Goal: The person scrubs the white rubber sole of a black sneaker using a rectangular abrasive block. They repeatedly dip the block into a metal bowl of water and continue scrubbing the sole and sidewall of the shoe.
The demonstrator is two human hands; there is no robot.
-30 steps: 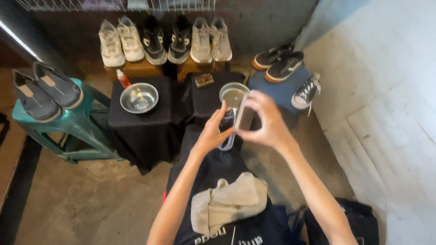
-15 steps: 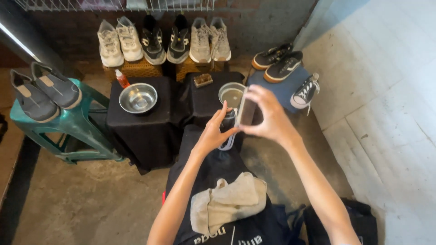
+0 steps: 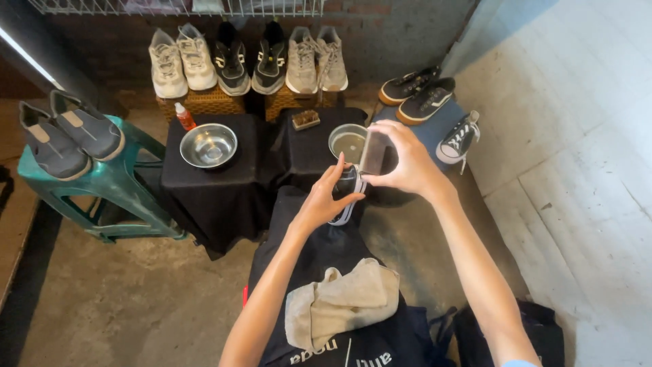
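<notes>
L hand (image 3: 322, 200) gripping dark shoe (image 3: 345, 185), R hand (image 3: 405, 163) w/ fingers pinching brush (image 3: 372, 153) (just above shoe).

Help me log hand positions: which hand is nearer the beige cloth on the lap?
Left. The left hand grips the shoe directly above the beige cloth; the right hand is higher, nearer the bowl.

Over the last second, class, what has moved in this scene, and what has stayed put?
The right hand has carried the brush up and away, toward the bowl behind it. The left hand still grips the dark shoe in the same place. Nothing was picked up or released; the cloth on the lap has not moved.
</notes>
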